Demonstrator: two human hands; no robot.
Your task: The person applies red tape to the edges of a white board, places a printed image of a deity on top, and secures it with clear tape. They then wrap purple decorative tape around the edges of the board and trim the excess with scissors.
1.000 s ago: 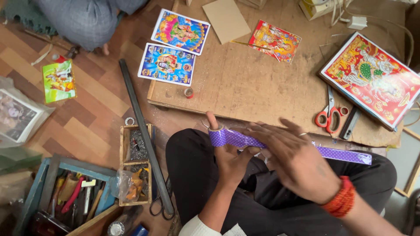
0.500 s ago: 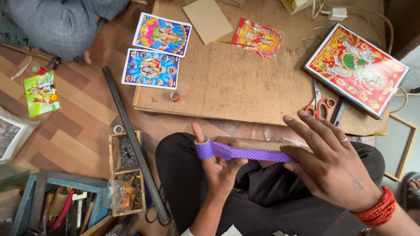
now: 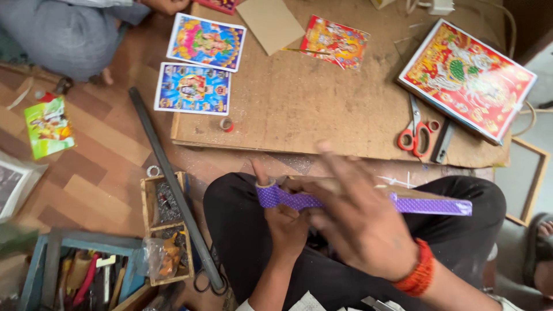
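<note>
A long wooden strip (image 3: 368, 198) wrapped in shiny purple dotted tape lies level across the person's lap, below the board worktop (image 3: 299, 103). The left hand (image 3: 285, 219) pinches its left end; the blurred right hand (image 3: 360, 222) covers its middle, fingers spread.

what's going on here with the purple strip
A person sits cross-legged on the floor with a long wooden strip covered in purple patterned tape lying across the lap. The left hand grips its left end, thumb up over the tape. The right hand, blurred and wearing a red beaded bracelet, lies over the strip's middle. In front is a brown board with colourful printed pictures, red-handled scissors and a small tape roll. Another person sits at the upper left.
</note>
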